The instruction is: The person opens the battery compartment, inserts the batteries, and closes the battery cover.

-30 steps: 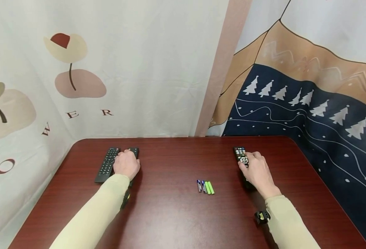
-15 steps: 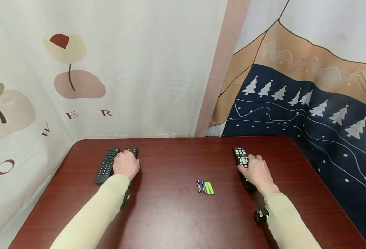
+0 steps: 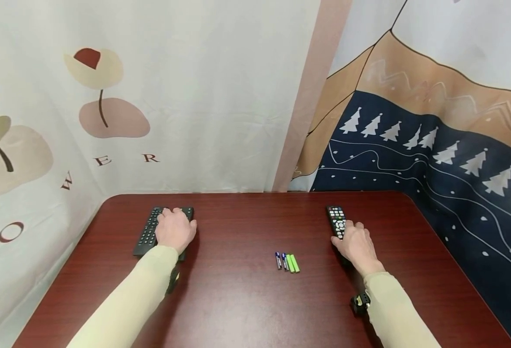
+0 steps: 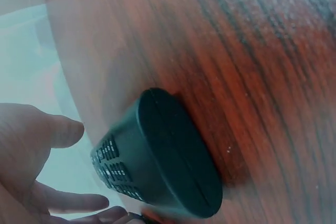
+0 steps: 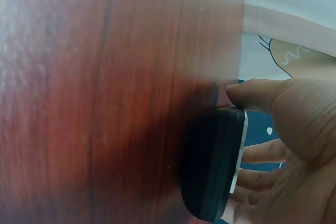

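Observation:
Two black remote controls lie side by side at the far left of the table: a wide left remote (image 3: 144, 240) and a second remote (image 3: 188, 212), partly covered. My left hand (image 3: 175, 229) is over the second remote, its fingertips overlapping the left one. In the left wrist view, thumb and fingers are spread apart above a black remote's keypad (image 4: 113, 167). On the right side lies another black remote (image 3: 336, 215) with light buttons. My right hand (image 3: 358, 246) straddles its lower half, thumb at the left edge and fingers at the right.
Between the hands, two blue-and-silver batteries (image 3: 278, 260) and two green batteries (image 3: 295, 263) lie in a row on the brown table (image 3: 238, 309). A pale curtain (image 3: 203, 96) hangs behind the table, and a dark blue patterned cloth (image 3: 390, 159) hangs at the right.
My right hand has slid back along its remote toward me, leaving the remote in place. My left hand has shifted slightly left, its thumb sticking out more. The batteries stay put.

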Demonstrator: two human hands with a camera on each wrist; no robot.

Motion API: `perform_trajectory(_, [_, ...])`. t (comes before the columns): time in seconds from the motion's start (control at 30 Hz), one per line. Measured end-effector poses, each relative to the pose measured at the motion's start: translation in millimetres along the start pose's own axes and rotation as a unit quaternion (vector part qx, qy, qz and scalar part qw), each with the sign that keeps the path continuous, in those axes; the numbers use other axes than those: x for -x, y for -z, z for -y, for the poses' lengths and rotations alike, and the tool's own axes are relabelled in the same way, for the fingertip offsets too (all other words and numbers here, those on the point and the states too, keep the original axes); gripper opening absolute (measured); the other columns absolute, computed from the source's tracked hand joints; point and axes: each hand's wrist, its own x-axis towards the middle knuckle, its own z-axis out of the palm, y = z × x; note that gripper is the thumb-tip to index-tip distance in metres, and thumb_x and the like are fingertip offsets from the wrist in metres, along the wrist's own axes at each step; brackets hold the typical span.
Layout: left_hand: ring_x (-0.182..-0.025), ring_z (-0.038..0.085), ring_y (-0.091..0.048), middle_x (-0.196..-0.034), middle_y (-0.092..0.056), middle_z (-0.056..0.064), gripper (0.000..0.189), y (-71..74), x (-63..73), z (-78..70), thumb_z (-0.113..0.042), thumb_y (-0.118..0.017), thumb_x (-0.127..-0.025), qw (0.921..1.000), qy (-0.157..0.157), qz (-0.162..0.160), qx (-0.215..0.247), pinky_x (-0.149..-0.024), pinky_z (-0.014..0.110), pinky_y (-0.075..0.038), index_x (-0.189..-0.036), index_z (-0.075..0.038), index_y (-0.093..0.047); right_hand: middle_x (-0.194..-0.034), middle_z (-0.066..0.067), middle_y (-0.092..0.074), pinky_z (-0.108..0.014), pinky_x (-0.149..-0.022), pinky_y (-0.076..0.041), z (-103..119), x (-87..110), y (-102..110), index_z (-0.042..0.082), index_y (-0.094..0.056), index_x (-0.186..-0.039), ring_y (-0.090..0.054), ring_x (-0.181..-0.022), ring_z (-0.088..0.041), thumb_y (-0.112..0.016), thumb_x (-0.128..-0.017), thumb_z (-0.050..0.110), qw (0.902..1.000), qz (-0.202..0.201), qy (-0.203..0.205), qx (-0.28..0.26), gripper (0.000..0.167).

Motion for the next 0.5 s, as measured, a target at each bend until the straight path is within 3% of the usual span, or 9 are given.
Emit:
perform_trajectory(0.27, [-0.109, 0.057, -0.05, -0.118, -0.049, 0.043, 0.058, 2.0, 10.0, -6.6, -0.027, -0.057, -0.1, 0.9985, -0.037, -0.039, -0.009, -0.086, 0.063, -0.051, -0.125, 0.024, -0.05, -0.114, -0.039, -0.052, -0.063, -0.088, -0.05, -1.3, -0.1, -2.5, -0.019, -0.048, -0.131, -0.055, -0.104, -0.054, -0.07, -0.092, 0.022, 1.0, -0.007, 0.004, 0.005, 0.06])
perform_trajectory(0.5, [-0.111, 0.054, -0.05, -0.119, -0.05, 0.04, 0.058, 0.6, 16.6, -15.0, -0.028, -0.057, -0.1, 0.9985, -0.037, -0.04, 0.0, -0.089, 0.061, -0.05, -0.129, 0.022, -0.051, -0.111, -0.039, -0.054, -0.062, -0.087, -0.05, -2.7, -0.4, -3.4, -0.019, -0.051, -0.127, -0.057, -0.102, -0.055, -0.068, -0.091, 0.021, 0.9997, -0.02, 0.011, 0.003, 0.056])
